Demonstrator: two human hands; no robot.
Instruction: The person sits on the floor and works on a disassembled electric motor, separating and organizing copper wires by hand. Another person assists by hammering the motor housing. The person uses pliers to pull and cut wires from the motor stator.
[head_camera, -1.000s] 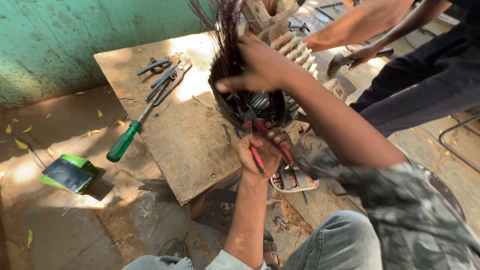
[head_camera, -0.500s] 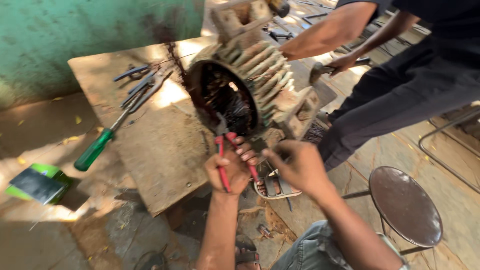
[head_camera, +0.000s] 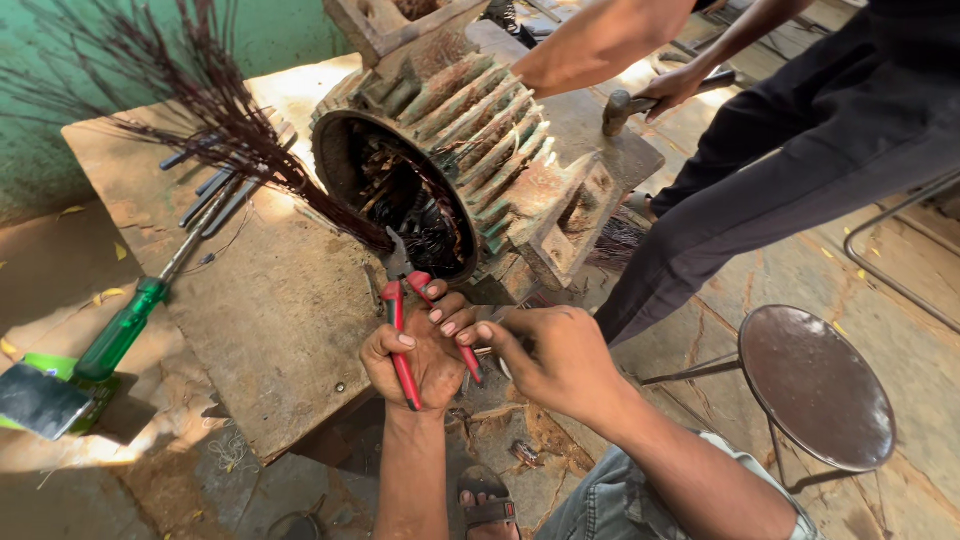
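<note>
My left hand (head_camera: 415, 355) grips red-handled pliers (head_camera: 403, 300) whose jaws clamp a bundle of dark copper wires (head_camera: 220, 130) coming out of a rusty finned motor housing (head_camera: 470, 150). The wires fan out up and to the left. My right hand (head_camera: 550, 355) lies against the left hand, its fingers closed over the pliers' handles. The housing lies on its side on a worn wooden board (head_camera: 270, 320), open end toward me.
A green-handled screwdriver (head_camera: 125, 325) and several other tools (head_camera: 215, 190) lie on the board's left. Another person stands at the right, holding a hammer (head_camera: 640, 98) behind the housing. A round metal stool (head_camera: 815, 385) stands at the right. My sandalled foot (head_camera: 485, 500) is below.
The wire bundle has been drawn out of the housing and now splays up to the left. The view has shifted closer; my right hand has closed onto the pliers.
</note>
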